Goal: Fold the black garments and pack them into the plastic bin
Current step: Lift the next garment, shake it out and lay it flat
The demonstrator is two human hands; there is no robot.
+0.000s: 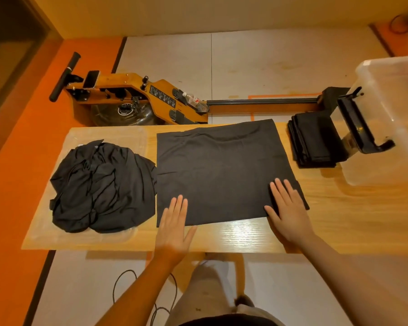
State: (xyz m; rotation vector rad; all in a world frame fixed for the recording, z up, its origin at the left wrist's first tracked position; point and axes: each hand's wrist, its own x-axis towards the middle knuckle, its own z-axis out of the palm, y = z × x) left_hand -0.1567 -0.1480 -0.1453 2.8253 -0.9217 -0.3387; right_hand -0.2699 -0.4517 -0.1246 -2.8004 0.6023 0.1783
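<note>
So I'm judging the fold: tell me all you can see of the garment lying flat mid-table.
The garment is black, matte cloth, folded to a rough rectangle with faint creases. It lies flat on the wooden table, reaching its far edge. The left hand rests straight fingers on its near left corner; the right hand lies flat on the near right corner. A crumpled pile abuts its left edge.

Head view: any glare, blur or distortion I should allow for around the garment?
Head view: warm orange cast throughout; glare patch on the table between left hand and right hand; left hand slightly blurred; bin stretched by wide-angle distortion at the right edge; garment sharp, but the dark pile shows little fold detail.
</note>
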